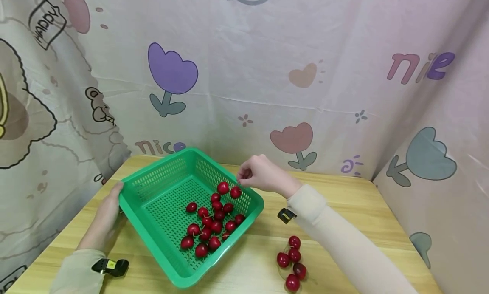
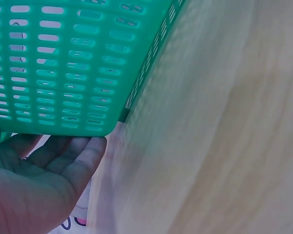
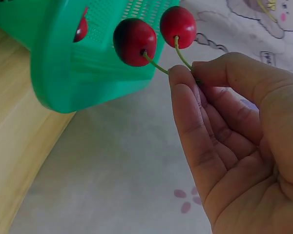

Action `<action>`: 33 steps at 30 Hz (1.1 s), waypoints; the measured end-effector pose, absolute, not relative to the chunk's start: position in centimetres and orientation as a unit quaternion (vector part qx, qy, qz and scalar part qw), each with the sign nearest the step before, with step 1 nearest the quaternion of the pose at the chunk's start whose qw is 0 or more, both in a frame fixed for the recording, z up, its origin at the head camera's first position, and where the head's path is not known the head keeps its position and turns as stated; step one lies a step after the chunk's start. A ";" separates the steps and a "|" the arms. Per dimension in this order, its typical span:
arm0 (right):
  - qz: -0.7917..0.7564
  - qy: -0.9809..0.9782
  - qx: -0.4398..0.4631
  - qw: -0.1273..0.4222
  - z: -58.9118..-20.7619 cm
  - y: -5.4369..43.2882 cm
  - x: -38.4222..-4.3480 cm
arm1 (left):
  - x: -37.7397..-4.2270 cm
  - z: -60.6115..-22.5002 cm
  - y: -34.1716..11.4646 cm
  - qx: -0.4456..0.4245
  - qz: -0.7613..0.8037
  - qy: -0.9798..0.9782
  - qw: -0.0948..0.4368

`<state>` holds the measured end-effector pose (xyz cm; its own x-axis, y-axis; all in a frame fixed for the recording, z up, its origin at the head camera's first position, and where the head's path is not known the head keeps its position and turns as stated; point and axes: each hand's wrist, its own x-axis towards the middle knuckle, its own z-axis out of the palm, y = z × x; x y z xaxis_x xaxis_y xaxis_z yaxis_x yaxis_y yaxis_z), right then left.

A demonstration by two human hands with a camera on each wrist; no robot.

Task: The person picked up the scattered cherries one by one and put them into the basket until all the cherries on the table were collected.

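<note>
Two dark red cherries hang by thin green stems, which my right hand pinches between thumb and forefinger. In the head view this pair appears over the right side of a green plastic basket. My left hand holds the basket at its left corner, thumb at the rim; the left wrist view shows its fingers against the perforated wall. Several cherries lie inside the basket, gathered toward its right and near sides.
Several more cherries with stems lie on the wooden table, right of the basket and beside the right forearm. A printed cloth hangs behind the table and along both sides.
</note>
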<state>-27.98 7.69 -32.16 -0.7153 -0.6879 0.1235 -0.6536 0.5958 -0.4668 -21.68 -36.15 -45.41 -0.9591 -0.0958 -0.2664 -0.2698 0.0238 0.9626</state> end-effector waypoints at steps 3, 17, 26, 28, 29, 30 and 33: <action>-0.228 0.891 -0.391 0.043 -32.2 6.6 -28.8 | -21.7 -45.5 -36.2 -0.124 0.697 0.703 0.068; -0.184 0.897 -0.392 0.092 -32.6 0.8 -30.7 | -21.4 -45.8 -36.2 -0.116 0.679 0.723 0.053; -0.165 0.902 -0.387 0.102 -33.6 -1.1 -30.9 | -21.7 -45.6 -35.9 -0.129 0.682 0.717 0.067; -0.160 0.901 -0.390 0.100 -33.7 -1.3 -30.9 | -21.7 -45.6 -35.8 -0.127 0.680 0.719 0.065; -0.158 0.901 -0.392 0.099 -33.8 -1.3 -30.8 | -21.7 -45.6 -35.8 -0.128 0.680 0.719 0.064; -0.157 0.899 -0.396 0.098 -33.8 -1.3 -30.8 | -21.7 -45.6 -35.8 -0.127 0.683 0.716 0.065; -0.158 0.897 -0.400 0.099 -33.5 -1.1 -30.6 | -21.6 -45.7 -35.8 -0.127 0.684 0.715 0.064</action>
